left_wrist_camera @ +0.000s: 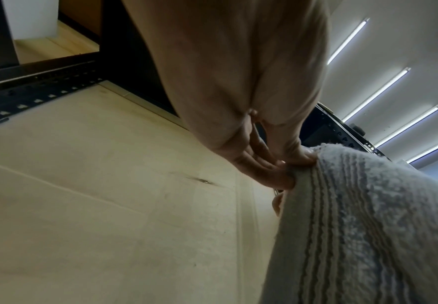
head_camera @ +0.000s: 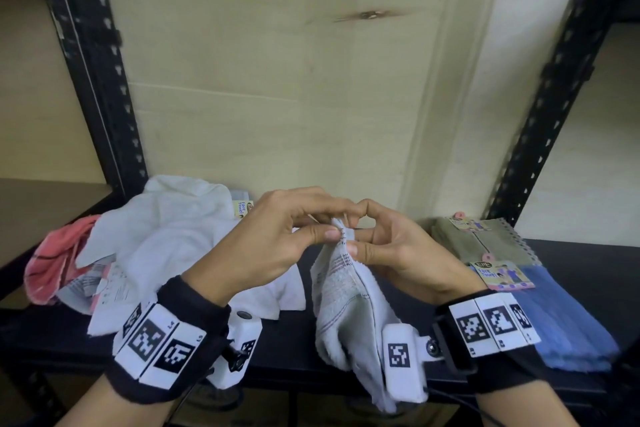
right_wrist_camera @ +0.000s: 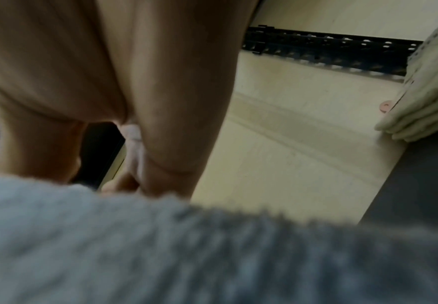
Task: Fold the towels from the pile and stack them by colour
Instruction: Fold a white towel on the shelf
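Hands: the left hand [head_camera: 273, 246] and right hand [head_camera: 391, 250] meet above the middle of the dark shelf [head_camera: 294, 336], knuckles close together, both pinching the top edge of one pale grey towel [head_camera: 349, 308].
Left hand: thumb and forefinger closed on the towel's striped hem; the left wrist view shows fingertips [left_wrist_camera: 285, 176] pressed into the ribbed border of the grey towel [left_wrist_camera: 368, 226].
Right hand: thumb and forefinger pinch the same hem from the right; in the right wrist view the grey towel [right_wrist_camera: 186, 257] fills the near foreground, blurred.
Held towel: hangs down from the pinch, creased lengthwise, its lower end draped past the shelf's near edge.
Pile: a heap of white towels [head_camera: 180, 239] lies on the left of the shelf, a pink towel [head_camera: 59, 260] at its far-left end; a paper label [head_camera: 244, 209] sticks up at the far side of the heap.
Stacks: on the right, a folded olive-green stack [head_camera: 481, 236] sits far, and a folded blue stack [head_camera: 568, 322] sits just near it, a printed card [head_camera: 502, 276] lying where the two meet.
Surroundings: black perforated uprights [head_camera: 104, 80] frame a pale wooden back panel [head_camera: 294, 80].
Wrists: both carry black bands with black-and-white marker tags [head_camera: 156, 343].
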